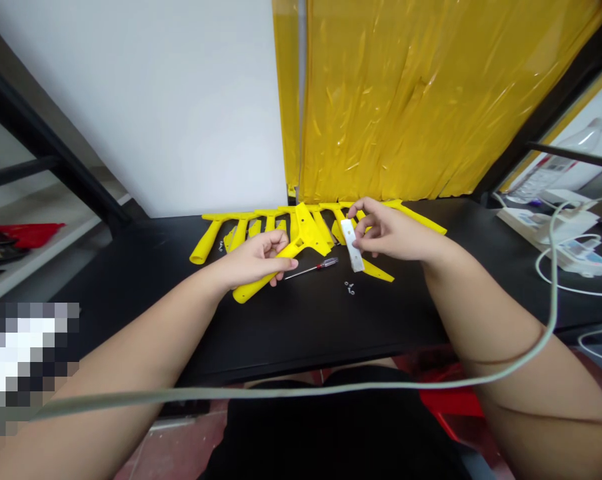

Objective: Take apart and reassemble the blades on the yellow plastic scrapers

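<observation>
Yellow parts [207, 241] line the back of the black desk [281, 337]. The left hand [253, 257] is wrapped around a yellow handle [308, 233], branched end away from the person — then a screwdriver [327, 263], tiny metal pieces [351, 292], and a white strip [352, 247] — pinched by the right hand [388, 230].

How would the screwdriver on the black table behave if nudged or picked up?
The screwdriver is probably stiff: its shaft looks straight and metallic. It may roll if nudged, since it lies on its side on a smooth-looking black table. Likely light, given its slim build.
</observation>
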Tool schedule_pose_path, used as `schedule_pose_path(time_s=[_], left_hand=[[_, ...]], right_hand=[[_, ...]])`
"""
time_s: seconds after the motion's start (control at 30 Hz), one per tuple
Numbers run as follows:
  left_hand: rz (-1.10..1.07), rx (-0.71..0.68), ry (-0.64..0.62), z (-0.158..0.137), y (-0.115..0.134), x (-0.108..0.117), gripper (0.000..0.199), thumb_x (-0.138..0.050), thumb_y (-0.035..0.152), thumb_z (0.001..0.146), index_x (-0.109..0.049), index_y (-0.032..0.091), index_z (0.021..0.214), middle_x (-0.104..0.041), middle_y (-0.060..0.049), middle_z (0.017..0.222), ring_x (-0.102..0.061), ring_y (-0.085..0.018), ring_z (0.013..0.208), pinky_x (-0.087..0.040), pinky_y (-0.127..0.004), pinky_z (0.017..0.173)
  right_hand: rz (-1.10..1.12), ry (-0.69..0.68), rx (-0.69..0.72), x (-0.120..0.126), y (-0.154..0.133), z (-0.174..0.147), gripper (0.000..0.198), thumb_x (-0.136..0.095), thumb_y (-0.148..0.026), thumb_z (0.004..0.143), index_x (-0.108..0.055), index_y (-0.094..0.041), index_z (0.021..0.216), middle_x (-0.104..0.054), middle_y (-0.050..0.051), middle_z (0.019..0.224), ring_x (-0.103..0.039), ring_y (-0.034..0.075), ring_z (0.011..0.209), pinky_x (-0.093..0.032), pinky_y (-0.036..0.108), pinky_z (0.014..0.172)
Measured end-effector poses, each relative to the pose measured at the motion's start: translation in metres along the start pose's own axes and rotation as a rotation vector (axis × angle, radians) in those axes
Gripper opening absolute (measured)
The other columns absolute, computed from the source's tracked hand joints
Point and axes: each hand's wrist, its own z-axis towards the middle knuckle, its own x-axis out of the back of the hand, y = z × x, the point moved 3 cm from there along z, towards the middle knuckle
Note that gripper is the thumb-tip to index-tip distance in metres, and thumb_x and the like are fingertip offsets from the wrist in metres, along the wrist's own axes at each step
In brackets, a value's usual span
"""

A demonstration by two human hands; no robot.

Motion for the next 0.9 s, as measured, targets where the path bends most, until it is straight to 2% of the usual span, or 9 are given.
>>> schedule_pose_path(time_s=[0.23,0.33,0.47,0.7,0.8,0.9], left_hand=[[0.051,-0.017,0.021,0.0,-0.001,-0.001,0.041,-0.078,0.033,0.089,-0.038,0.023,0.09,-0.052,0.008,0.07,-0.062,-0.009,0.056,-0.057,-0.021,0.047],[0.098,-0.032,0.016,0.0,-0.001,-0.002,0.039,-0.078,0.033,0.089,-0.042,0.023,0.097,-0.051,0.008,0.074,-0.062,-0.01,0.058,-0.058,-0.023,0.049],[0.144,-0.018,0.005,-0.003,0.002,-0.004,0.042,-0.081,0.035,0.086,-0.047,0.023,0.107,-0.059,0.005,0.081,-0.064,-0.011,0.062,-0.059,-0.023,0.05],[0.198,-0.015,-0.009,-0.005,0.007,-0.008,0.044,-0.081,0.036,0.085,-0.052,0.023,0.115,-0.06,0.003,0.086,-0.063,-0.012,0.066,-0.06,-0.025,0.052],[0.22,-0.021,-0.014,-0.005,0.006,-0.008,0.042,-0.079,0.038,0.087,-0.052,0.022,0.114,-0.06,0.002,0.087,-0.063,-0.013,0.067,-0.06,-0.026,0.053],[0.221,-0.025,-0.01,-0.004,0.005,-0.008,0.043,-0.079,0.038,0.088,-0.051,0.022,0.117,-0.061,0.002,0.088,-0.064,-0.013,0.067,-0.06,-0.026,0.053]], right_hand=[[0.301,0.045,0.111,-0.021,-0.008,0.005,0.056,-0.087,-0.026,0.078,-0.049,-0.027,0.119,-0.067,-0.003,0.085,-0.065,0.013,0.061,-0.058,0.026,0.052],[0.357,0.078,0.088,-0.027,-0.008,0.009,0.05,-0.091,-0.029,0.073,-0.059,-0.022,0.11,-0.067,-0.001,0.083,-0.066,0.013,0.063,-0.059,0.025,0.052],[0.382,0.076,0.047,-0.032,-0.005,0.014,0.041,-0.094,-0.03,0.069,-0.067,-0.018,0.097,-0.069,0.002,0.082,-0.067,0.013,0.064,-0.061,0.025,0.053],[0.387,0.057,-0.011,-0.038,0.002,0.017,0.039,-0.094,-0.027,0.068,-0.071,-0.017,0.097,-0.07,0.003,0.083,-0.069,0.015,0.064,-0.064,0.03,0.059],[0.341,0.063,0.06,-0.037,-0.001,0.017,0.033,-0.09,-0.032,0.073,-0.072,-0.017,0.097,-0.07,0.003,0.083,-0.067,0.015,0.067,-0.061,0.032,0.064],[0.275,0.17,0.228,-0.031,-0.009,0.015,0.024,-0.084,-0.04,0.081,-0.073,-0.02,0.091,-0.069,0.004,0.087,-0.064,0.018,0.077,-0.058,0.035,0.072]])
